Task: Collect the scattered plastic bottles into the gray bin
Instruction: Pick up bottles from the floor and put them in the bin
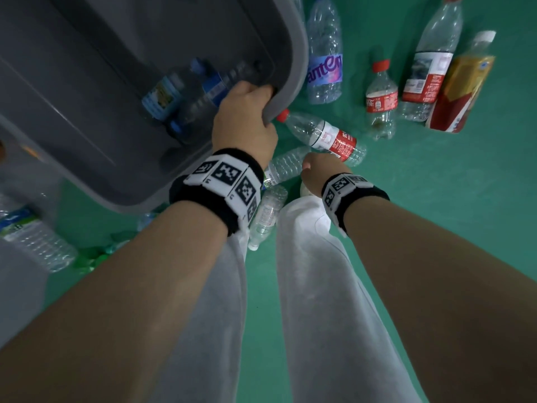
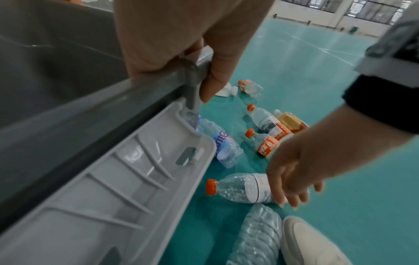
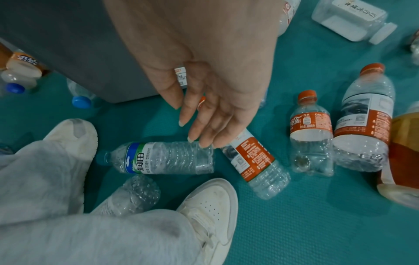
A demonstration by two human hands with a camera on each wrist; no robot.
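My left hand [image 1: 250,112] grips the rim of the gray bin [image 1: 296,53], which is tilted; the left wrist view shows the fingers [image 2: 211,78] curled under the rim [image 2: 113,179]. A few bottles [image 1: 174,94] lie inside. My right hand [image 3: 199,132] hangs open, fingers straight, just above two bottles lying on the green floor: a clear one with a green and blue label [image 3: 167,157] and a red-labelled, red-capped one [image 3: 251,161]. It holds nothing. In the head view that hand [image 1: 316,170] sits over the same clear bottle [image 1: 286,165] and red-labelled bottle [image 1: 328,138].
More bottles lie to the right: a purple-labelled one [image 1: 324,53], a small cola bottle [image 1: 380,100], a tall red-labelled one [image 1: 430,62] and a yellow tea bottle [image 1: 462,85]. A small clear bottle [image 1: 267,213] lies between my white shoes [image 3: 204,206]. Another bottle [image 1: 32,237] lies far left.
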